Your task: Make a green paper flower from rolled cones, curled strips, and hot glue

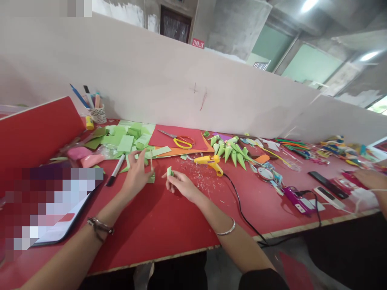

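My right hand pinches a small folded piece of green paper between thumb and fingers. To its left, my left hand hovers over the red table with thumb and fingers apart. A thin pale stick or strip shows by the left thumb; whether it touches the hand I cannot tell. Many cut green paper pieces lie in a pile beyond the left hand. Right of my right hand rests a yellow hot glue gun with a black cord. Several green paper cones lie behind it.
Yellow-handled scissors lie on red paper. A black-capped marker and a tablet-like device are at the left. A pen cup stands behind. At right are a purple power strip and another person's hand.
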`<state>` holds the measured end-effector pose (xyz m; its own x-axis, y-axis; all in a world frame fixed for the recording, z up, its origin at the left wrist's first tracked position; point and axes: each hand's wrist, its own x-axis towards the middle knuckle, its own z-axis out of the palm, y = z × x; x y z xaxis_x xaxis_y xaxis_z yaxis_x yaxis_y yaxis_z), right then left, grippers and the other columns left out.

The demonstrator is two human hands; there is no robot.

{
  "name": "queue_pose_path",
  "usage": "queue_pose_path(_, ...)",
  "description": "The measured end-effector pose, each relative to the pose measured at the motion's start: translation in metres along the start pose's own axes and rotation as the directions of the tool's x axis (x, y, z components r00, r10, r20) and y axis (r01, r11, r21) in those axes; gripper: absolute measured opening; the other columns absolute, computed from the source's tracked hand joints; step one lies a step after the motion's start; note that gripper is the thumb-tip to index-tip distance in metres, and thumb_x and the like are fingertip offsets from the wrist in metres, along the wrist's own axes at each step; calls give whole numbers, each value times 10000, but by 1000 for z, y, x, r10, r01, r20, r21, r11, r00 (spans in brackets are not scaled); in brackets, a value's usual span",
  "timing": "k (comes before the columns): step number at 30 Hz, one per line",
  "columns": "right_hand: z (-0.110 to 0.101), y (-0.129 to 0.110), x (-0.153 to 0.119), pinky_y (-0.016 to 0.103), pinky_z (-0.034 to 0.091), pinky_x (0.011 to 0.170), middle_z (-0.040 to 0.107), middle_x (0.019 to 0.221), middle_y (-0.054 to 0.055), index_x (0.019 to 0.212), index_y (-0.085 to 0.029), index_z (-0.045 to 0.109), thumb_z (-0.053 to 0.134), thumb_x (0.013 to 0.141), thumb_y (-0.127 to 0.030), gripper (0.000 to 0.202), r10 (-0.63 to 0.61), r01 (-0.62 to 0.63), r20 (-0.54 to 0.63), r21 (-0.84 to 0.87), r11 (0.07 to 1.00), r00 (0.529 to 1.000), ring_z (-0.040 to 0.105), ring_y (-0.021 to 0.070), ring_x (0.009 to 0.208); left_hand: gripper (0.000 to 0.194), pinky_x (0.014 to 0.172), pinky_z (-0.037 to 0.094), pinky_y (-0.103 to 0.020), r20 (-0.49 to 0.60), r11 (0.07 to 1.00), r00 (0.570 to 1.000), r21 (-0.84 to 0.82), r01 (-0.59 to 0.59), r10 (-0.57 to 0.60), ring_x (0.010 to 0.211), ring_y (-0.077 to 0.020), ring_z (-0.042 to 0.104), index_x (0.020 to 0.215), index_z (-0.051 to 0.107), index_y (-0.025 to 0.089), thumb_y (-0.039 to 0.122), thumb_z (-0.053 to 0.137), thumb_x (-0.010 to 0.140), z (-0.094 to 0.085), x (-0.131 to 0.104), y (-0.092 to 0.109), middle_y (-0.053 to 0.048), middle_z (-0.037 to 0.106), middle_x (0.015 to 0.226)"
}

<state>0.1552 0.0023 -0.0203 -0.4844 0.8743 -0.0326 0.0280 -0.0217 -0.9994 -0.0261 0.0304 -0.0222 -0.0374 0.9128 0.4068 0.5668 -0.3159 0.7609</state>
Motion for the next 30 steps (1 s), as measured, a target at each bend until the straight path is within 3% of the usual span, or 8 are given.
queue_pose_path(2,0,2,0,189,349,487,510,627,-40,969,-147,502,414,844,-337,244,-27,25,-64,-41,999,998,423,46,452,611,789,467,-355,74,985,989,108,-137,129,795,-148,532,1239,382,216,71,474,653,1,-4,7,-107,297,1241)
queue_pose_path(6,0,5,-1,204,364,506,506,641,-34,927,-162,508,455,815,-336,213,-125,74,-187,-257,964,974,436,70,494,436,875,400,-381,173,937,939,135,-322,298,945,-201,495,1086,510,213,37,382,707,2,-10,25,-87,411,1145)
queue_pose_path(10,-2,4,-4,225,390,600,553,713,-3,919,-166,537,484,800,-310,194,-284,142,-213,-511,848,935,496,110,628,227,768,427,-303,328,952,897,-29,-305,297,803,-170,522,1033,497,192,236,399,833,5,-19,42,-52,536,947)
queue_pose_path(13,-2,3,-6,233,400,632,579,780,20,947,-162,537,483,799,-293,205,-328,180,-179,-555,812,927,524,127,687,226,715,420,-270,348,961,897,-50,-270,271,749,-159,520,986,503,184,318,481,805,8,-24,48,-35,554,876)
queue_pose_path(20,-1,3,-6,216,412,557,513,672,-23,966,-177,499,441,827,-277,181,-200,154,-93,-364,919,975,482,86,542,148,671,425,-251,282,965,924,-30,-261,259,729,-150,515,839,554,164,228,421,824,9,-21,45,-40,547,824)
queue_pose_path(24,-1,5,-3,218,437,546,543,757,6,1020,-182,484,453,824,-321,242,-163,155,-42,-146,977,986,523,104,626,203,665,438,-258,225,963,937,-29,-267,267,747,-154,535,927,575,160,212,409,822,8,-18,42,-52,559,886)
queue_pose_path(27,-1,6,-1,232,460,569,559,831,24,1018,-193,500,487,800,-363,277,-157,150,-96,-78,986,983,544,114,677,213,614,439,-247,199,962,942,-20,-272,270,684,-135,529,952,579,166,208,413,826,9,-17,40,-43,557,883)
queue_pose_path(30,-2,6,-1,263,478,660,568,839,18,990,-208,530,530,773,-364,267,-212,190,-182,-131,973,960,559,116,704,218,649,449,-253,176,950,934,-28,-310,310,715,-135,532,972,572,178,199,399,842,10,-17,37,-40,546,888)
